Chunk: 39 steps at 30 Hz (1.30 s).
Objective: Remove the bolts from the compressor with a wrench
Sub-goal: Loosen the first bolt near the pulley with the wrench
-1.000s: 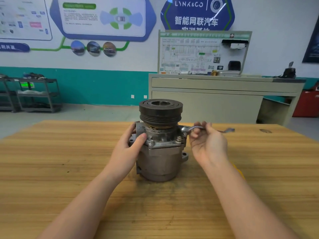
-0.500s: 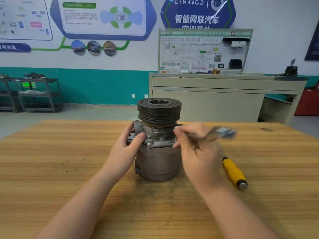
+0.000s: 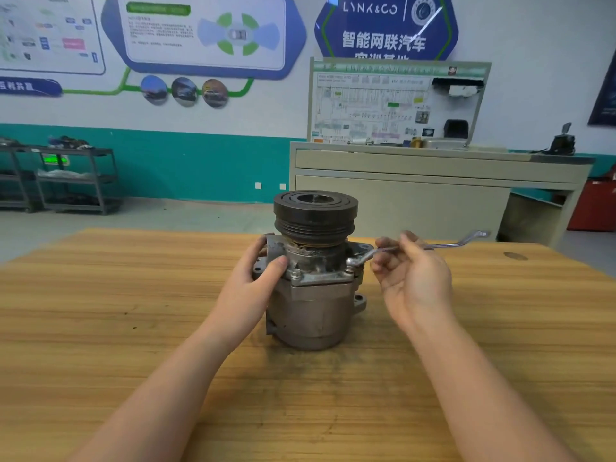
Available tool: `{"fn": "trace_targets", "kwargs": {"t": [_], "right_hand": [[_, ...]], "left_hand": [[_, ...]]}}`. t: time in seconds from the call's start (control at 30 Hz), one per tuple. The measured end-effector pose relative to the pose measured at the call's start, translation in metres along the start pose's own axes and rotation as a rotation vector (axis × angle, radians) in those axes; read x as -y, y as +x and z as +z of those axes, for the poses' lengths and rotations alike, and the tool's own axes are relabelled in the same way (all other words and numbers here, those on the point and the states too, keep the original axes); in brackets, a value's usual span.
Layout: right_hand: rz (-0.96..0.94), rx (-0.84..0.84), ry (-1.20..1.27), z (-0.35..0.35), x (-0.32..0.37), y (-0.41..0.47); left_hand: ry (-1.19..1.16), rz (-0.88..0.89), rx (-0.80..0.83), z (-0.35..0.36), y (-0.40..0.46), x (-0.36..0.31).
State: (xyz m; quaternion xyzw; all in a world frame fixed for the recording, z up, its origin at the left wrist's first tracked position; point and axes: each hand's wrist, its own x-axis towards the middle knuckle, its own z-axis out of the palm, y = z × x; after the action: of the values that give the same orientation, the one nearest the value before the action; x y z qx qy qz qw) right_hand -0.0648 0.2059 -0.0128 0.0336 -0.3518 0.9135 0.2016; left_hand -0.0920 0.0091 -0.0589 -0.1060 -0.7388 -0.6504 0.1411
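Wooden worktop (image 3: 133, 328), teal-banded wall. Compressor (image 3: 313, 295) upright, left hand (image 3: 253, 281) gripping; right hand (image 3: 413, 278) pinches wrench (image 3: 443, 245), pointing three o'clock.

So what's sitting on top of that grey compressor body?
A black grooved pulley tops the compressor. Its centre is an open recess; the depth inside is shadowed. The left hand covers the body's left flange.

Left hand (image 3: 255, 281) grips with curled fingers; right hand (image 3: 411, 278) pinches, palm up.
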Motion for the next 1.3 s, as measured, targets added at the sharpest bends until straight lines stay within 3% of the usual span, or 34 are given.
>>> {"fn": "trace_targets", "kwargs": {"t": [0.07, 0.13, 0.23, 0.5, 0.63, 0.73, 0.8, 0.9, 1.0, 1.1, 1.3], "right_hand": [[0.066, -0.017, 0.156, -0.002, 0.005, 0.006], [-0.02, -0.006, 0.154, -0.004, 0.007, 0.005], [-0.283, 0.067, -0.14, -0.005, 0.001, -0.003], [-0.989, 0.463, -0.809, -0.007, -0.015, -0.028], [-1.149, 0.579, -0.989, -0.01, -0.026, -0.033], [-1.04, 0.475, -0.843, -0.007, -0.032, -0.038], [-0.853, 0.241, -0.567, -0.003, -0.028, -0.036], [-0.33, 0.003, -0.169, -0.003, -0.012, -0.016], [0.076, -0.05, 0.104, -0.004, 0.002, 0.001], [0.069, -0.038, 0.207, -0.005, 0.004, 0.003], [-0.408, 0.131, -0.313, -0.003, -0.006, -0.013]], "left_hand": [[0.001, -0.003, 0.011, 0.0, 0.001, 0.001], [0.01, -0.002, 0.007, 0.001, 0.001, 0.0], [0.014, -0.001, 0.007, 0.001, 0.0, -0.001], [0.037, 0.02, 0.01, 0.0, -0.001, -0.001], [0.018, 0.045, 0.068, -0.002, -0.001, -0.001], [0.018, 0.033, 0.061, -0.002, -0.001, -0.001], [0.023, 0.04, 0.04, -0.002, -0.002, -0.001], [0.035, 0.038, 0.041, -0.001, -0.002, -0.002], [0.034, 0.032, 0.043, -0.001, 0.0, -0.001], [0.038, 0.023, 0.035, -0.001, -0.001, -0.001], [0.041, 0.015, 0.032, 0.0, -0.002, -0.004]]}}
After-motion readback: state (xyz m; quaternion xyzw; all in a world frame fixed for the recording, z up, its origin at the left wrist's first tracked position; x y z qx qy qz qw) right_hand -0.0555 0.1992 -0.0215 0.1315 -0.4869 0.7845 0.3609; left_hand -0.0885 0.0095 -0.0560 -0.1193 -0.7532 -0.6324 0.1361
